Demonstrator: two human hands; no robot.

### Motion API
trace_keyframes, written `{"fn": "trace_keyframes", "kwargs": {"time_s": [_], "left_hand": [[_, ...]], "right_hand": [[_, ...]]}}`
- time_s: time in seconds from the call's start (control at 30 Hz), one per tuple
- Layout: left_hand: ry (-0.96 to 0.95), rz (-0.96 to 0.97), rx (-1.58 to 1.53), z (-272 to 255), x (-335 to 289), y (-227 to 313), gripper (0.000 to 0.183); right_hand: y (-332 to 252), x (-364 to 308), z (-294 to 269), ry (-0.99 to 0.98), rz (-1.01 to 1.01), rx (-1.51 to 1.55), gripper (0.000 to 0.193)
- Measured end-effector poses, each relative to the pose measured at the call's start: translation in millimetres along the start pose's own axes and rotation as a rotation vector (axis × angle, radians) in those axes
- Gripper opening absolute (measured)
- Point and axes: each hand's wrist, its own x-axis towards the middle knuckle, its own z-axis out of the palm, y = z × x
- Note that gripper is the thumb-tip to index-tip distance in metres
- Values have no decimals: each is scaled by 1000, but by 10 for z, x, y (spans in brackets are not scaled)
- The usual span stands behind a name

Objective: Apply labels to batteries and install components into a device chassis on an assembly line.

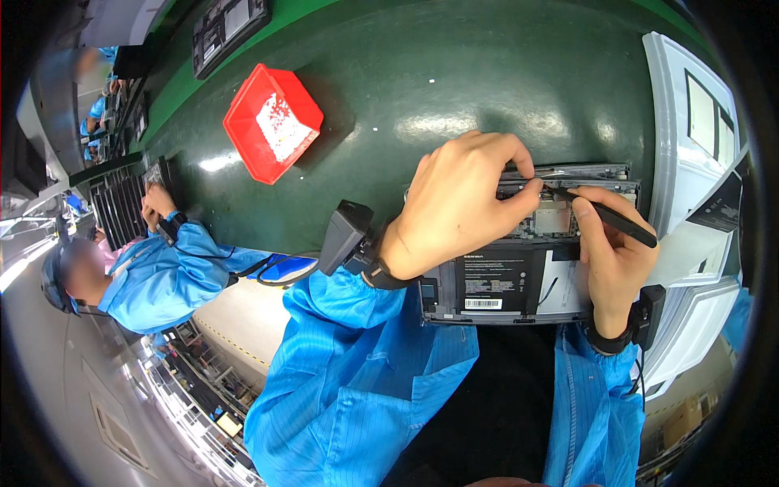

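Observation:
An opened laptop base (pixel 430 312) lies at the table's near edge in front of me, its circuit board (pixel 553 219) bare along the far side. A black battery (pixel 493 284) with a printed label fills much of its near half. Over the board, my left hand (pixel 466 195) bends thumb and index finger together in a pinch; whatever is between them is too small to make out. From the right, my right hand (pixel 613 252) grips black tweezers (pixel 621 222), whose tip points at the board close to my left thumb.
A red bin (pixel 304 101) holding small white bits stands left of centre on the green table (pixel 487 73). White trays (pixel 677 154) are stacked at the right. Another device part (pixel 231 36) lies at the far left. A co-worker (pixel 166 272) in blue handles a row of dark panels (pixel 114 207).

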Motion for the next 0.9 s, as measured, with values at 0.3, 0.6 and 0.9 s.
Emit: {"fn": "trace_keyframes", "kwargs": {"time_s": [0.3,0.6,0.9], "left_hand": [[-35,91,23,67,20,-39,15],[108,604,468,170,-248,-104,42],[142,566,365,219,-319,-142,37]], "right_hand": [[26,2,14,20,22,28,14],[46,10,1,14,-15,8,16],[152,-19,-20,-35,-246,-32,18]]}}
